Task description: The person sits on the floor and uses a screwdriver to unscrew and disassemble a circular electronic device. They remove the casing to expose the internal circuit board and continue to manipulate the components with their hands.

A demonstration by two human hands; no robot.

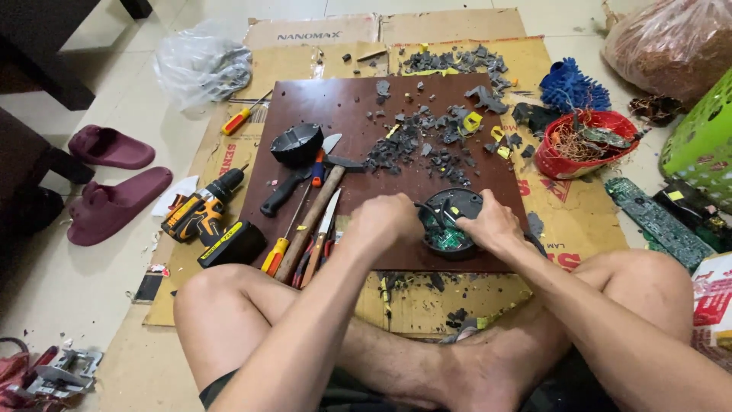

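Observation:
A round black device shell [451,221] with a green circuit board inside rests on the near edge of a dark brown board [351,107]. My left hand [383,220] is closed on the shell's left side. My right hand [492,224] grips its right rim, fingers curled over the edge. Black wires run from the shell between my hands. What my left fingers pinch is hidden. A second round black shell [296,143] lies further back on the board.
A hammer [316,211], knife [293,181], screwdrivers [278,252] and a cordless drill [206,214] lie to the left. Broken black plastic bits [427,141] cover the board's middle. A red bowl [585,145] of wire scraps and circuit boards [656,221] sit right. My crossed legs are below.

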